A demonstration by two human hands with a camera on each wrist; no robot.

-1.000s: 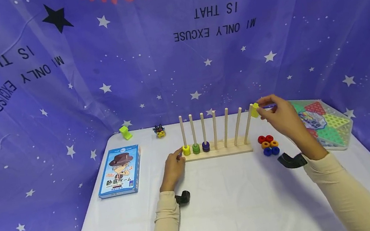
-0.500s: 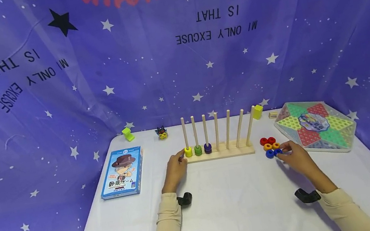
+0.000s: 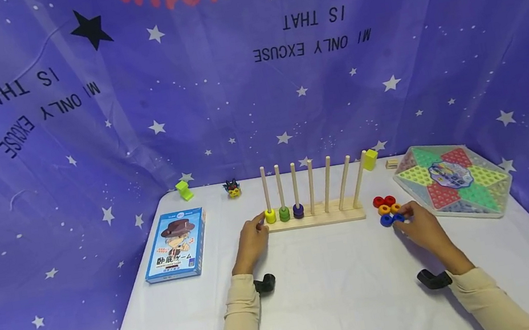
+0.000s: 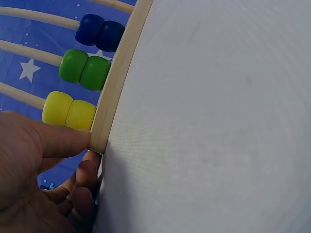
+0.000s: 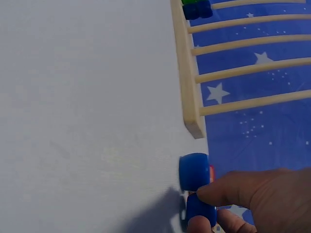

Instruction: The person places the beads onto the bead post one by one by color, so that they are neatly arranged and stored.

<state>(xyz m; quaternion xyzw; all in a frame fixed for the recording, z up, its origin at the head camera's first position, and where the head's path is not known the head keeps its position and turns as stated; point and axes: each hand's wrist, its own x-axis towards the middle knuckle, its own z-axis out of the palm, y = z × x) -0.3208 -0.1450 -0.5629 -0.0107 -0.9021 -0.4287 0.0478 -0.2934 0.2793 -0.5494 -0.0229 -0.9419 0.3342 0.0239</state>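
1. Head view: a second ago the right hand (image 3: 422,227) held the yellow-green block (image 3: 370,160) by the last peg; now that block stands behind the rack (image 3: 322,220), and the hand is at the loose beads, finger and thumb narrowed on one of two blue beads (image 3: 386,220). Two orange beads (image 3: 383,209) and two red beads (image 3: 378,202) lie beside them, right of the rack. The left hand (image 3: 252,241) has stayed at the rack's left end. Of seven pegs, three carry beads and four are bare.
2. Left wrist view: two yellow beads (image 4: 57,108), two green beads (image 4: 74,66), two dark blue beads (image 4: 90,29); thumb and curled fingers grip the base end.
3. Right wrist view: thumb and finger pinch the lower blue bead, just beyond the rack's end.
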